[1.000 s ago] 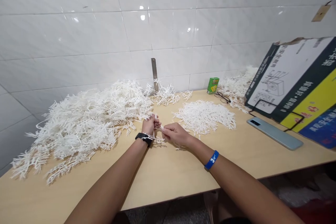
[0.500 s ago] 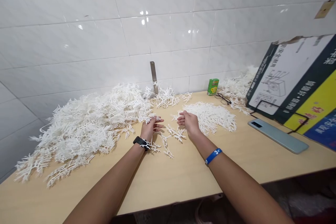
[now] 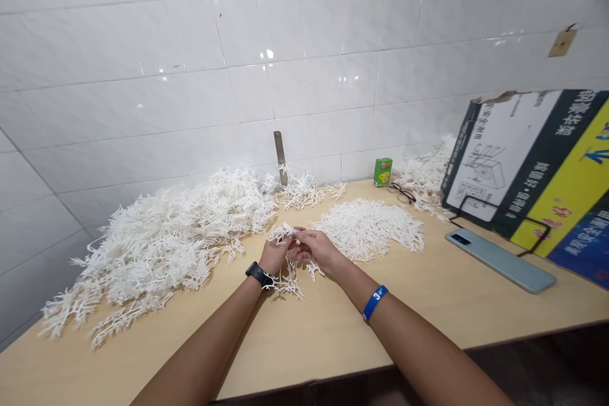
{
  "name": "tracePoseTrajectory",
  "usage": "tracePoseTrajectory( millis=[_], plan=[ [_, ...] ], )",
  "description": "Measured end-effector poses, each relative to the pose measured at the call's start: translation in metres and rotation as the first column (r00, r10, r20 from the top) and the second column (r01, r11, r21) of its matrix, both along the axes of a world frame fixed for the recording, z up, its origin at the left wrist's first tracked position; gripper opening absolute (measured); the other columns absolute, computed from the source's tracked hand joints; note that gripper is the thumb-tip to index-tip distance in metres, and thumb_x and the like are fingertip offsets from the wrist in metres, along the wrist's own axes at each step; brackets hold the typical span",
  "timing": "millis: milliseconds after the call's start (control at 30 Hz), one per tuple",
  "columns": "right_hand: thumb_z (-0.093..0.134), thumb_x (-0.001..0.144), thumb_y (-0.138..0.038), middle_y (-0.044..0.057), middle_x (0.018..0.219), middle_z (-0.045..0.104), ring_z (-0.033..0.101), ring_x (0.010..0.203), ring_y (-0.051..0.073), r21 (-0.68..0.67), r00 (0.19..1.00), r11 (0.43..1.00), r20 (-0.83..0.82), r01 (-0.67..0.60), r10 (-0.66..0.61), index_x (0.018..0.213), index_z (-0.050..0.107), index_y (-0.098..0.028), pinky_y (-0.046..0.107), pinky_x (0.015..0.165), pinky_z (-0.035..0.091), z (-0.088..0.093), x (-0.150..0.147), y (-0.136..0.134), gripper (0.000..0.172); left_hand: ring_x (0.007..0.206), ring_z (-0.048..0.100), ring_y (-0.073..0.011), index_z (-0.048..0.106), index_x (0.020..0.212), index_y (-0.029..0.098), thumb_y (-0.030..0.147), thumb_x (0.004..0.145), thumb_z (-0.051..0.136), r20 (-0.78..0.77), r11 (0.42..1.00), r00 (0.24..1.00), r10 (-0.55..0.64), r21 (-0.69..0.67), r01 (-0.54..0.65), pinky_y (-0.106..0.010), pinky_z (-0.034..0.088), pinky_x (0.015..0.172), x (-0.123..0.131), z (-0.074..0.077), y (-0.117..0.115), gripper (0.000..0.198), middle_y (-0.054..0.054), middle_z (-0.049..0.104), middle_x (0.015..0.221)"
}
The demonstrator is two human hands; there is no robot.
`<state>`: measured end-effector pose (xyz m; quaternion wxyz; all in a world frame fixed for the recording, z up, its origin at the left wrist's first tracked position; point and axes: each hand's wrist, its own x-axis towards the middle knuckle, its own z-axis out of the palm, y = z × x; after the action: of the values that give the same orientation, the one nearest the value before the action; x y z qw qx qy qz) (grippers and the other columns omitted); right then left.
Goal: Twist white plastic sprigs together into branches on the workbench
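White branching pieces (image 3: 285, 233) are pinched in my left hand (image 3: 276, 255), which wears a black watch. My right hand (image 3: 318, 250), with a blue band on the forearm, meets it, its fingers closed on the same pieces. More loose branching pieces (image 3: 286, 284) lie on the wooden table below my hands. A large tangled heap of white pieces (image 3: 176, 228) spreads to the left. Just beyond my right hand lies a flatter, neater pile (image 3: 373, 226).
A metal ruler (image 3: 280, 157) leans on the tiled wall behind a small cluster (image 3: 302, 190). To the right are a green box (image 3: 382, 172), eyeglasses (image 3: 402, 193), another white heap (image 3: 425, 171), a phone (image 3: 499, 261), a black wire frame and a large printed carton (image 3: 528, 171).
My right hand has moved left from beside the flatter pile to meet my left hand, and its fingers have closed. The camera view has tilted up slightly.
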<state>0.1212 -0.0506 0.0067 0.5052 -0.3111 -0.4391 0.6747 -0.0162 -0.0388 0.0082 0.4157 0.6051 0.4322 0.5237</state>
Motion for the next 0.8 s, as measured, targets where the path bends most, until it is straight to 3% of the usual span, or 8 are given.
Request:
tracePoseTrajectory(
  millis=[133,333,500,633,800],
  plan=[
    [0.078,0.07,-0.029,0.002,0.066,0.065,0.062,0.055,0.011,0.01,1.0,1.0,-0.019,0.001,-0.001,0.086,0.065,-0.013,0.019,0.048,0.048,-0.004,0.001,0.002,0.026,0.076,0.064,-0.0198,0.075,0.091,0.013,0.048,0.07,0.071,0.042,0.999,0.999,-0.034,-0.037,0.036,-0.031,0.05,0.074,0.0,-0.001,0.001,0.041,-0.007,0.071,0.075],
    [0.072,0.071,-0.034,-0.001,0.063,0.061,0.053,0.046,0.008,0.076,0.982,0.987,0.116,0.143,-0.151,0.088,0.064,-0.015,0.019,0.04,0.042,-0.007,-0.005,0.005,0.026,0.064,0.058,-0.0145,0.075,0.093,0.012,0.05,0.072,0.07,0.105,0.994,0.992,-0.073,-0.069,0.08,-0.03,0.05,0.07,0.001,0.0,0.0,0.044,-0.003,0.065,0.067],
    [0.07,0.069,-0.043,-0.002,0.059,0.057,0.046,0.04,0.007,0.077,0.964,0.986,0.216,0.145,-0.158,0.069,0.054,-0.016,0.019,0.035,0.035,-0.012,-0.01,0.004,0.031,0.072,0.062,-0.0173,0.076,0.097,0.013,0.048,0.074,0.068,0.099,0.992,0.988,-0.115,-0.038,0.12,-0.03,0.05,0.073,0.001,0.0,-0.004,0.043,-0.005,0.068,0.071],
    [0.069,0.069,-0.048,-0.005,0.053,0.052,0.044,0.04,0.007,0.138,0.95,0.981,0.261,0.137,-0.169,0.069,0.05,-0.018,0.02,0.039,0.035,-0.019,-0.011,0.004,0.036,0.067,0.063,-0.0191,0.075,0.099,0.011,0.052,0.073,0.068,0.179,0.99,0.98,-0.082,-0.098,0.1,-0.031,0.051,0.065,0.004,-0.007,-0.002,0.049,-0.007,0.07,0.071],
    [0.067,0.073,-0.052,-0.004,0.058,0.052,0.045,0.047,0.008,0.21,0.948,0.971,0.272,0.11,-0.166,0.074,0.052,-0.017,0.022,0.045,0.036,-0.029,-0.011,0.003,0.038,0.071,0.066,-0.022,0.074,0.085,0.011,0.055,0.068,0.072,0.238,0.99,0.971,-0.008,-0.135,0.041,-0.034,0.053,0.068,0.006,-0.013,0.003,0.047,-0.011,0.073,0.077]
  ],
)
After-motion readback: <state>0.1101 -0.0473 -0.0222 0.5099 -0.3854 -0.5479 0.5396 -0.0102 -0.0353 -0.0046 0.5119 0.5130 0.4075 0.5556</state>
